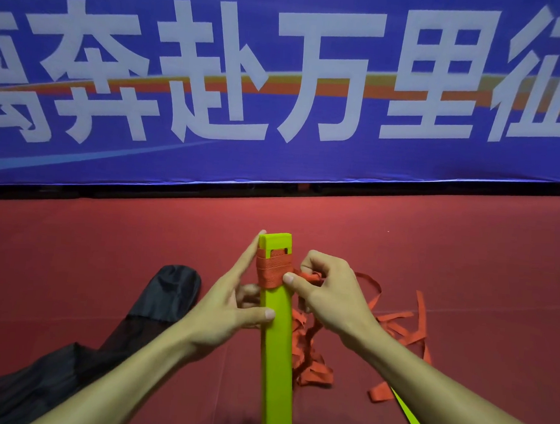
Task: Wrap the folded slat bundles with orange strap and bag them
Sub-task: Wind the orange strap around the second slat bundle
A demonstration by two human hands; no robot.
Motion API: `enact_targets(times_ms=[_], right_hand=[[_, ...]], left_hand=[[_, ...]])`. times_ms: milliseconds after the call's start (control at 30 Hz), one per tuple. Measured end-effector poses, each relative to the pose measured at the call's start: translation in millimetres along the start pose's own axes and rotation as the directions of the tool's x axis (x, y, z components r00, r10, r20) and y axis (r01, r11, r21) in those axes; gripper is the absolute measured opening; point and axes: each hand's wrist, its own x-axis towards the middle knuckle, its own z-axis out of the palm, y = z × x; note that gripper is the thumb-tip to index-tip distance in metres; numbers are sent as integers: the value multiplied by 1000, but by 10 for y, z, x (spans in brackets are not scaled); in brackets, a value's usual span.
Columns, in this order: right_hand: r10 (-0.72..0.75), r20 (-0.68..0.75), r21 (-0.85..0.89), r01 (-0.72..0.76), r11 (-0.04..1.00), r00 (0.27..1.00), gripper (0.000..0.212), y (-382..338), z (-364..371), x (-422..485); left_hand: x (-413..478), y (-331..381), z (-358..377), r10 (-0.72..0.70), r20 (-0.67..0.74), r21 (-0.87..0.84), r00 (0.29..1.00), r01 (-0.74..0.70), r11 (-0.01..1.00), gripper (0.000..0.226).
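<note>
A yellow-green slat bundle [277,342] stands upright in the middle of the view, its top end near the blue banner's lower edge. Orange strap [271,272] is wound in a few turns just below its top. My left hand [233,307] holds the bundle from the left, thumb pressed on its front face and fingers stretched up along its side to the strap. My right hand [326,293] pinches the strap at the bundle's right edge, thumb on the wound band. Loose orange strap [393,327] trails over the floor behind my right hand.
A black bag [155,305] lies on the red floor [466,256] to the left, under my left forearm. Another yellow-green slat [413,423] shows under my right forearm. A blue banner [280,80] with white characters closes off the back.
</note>
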Motion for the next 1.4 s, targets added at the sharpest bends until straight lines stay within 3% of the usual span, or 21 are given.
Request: enact_targets(times_ms=[233,400,800,1033,1267,1400], right_hand=[[64,34,154,-69,986,997,42,-19,37,-15],[74,74,249,-90,964,994,32,-73,-8,-42],[143,292,388,-254,886,946,13,-53,-65,-38],[56,153,293,-99,951,987,7,-40,-137,-43],[23,197,262,-75,962,980,10,-11,-190,-58],[-1,196,115,-22,993,981,16,5,-215,-52]], left_hand=[[-24,11,-28,9,19,15,1000,-9,1000,113],[-59,58,-31,-15,49,-5,999,15,1000,106],[-132,-36,-175,-43,21,-138,999,46,989,106],[-159,-44,-194,-49,24,-117,998,52,992,104],[-170,-26,-197,-60,2,-90,998,60,994,106],[-171,-36,-206,-58,-8,-94,998,57,994,105]])
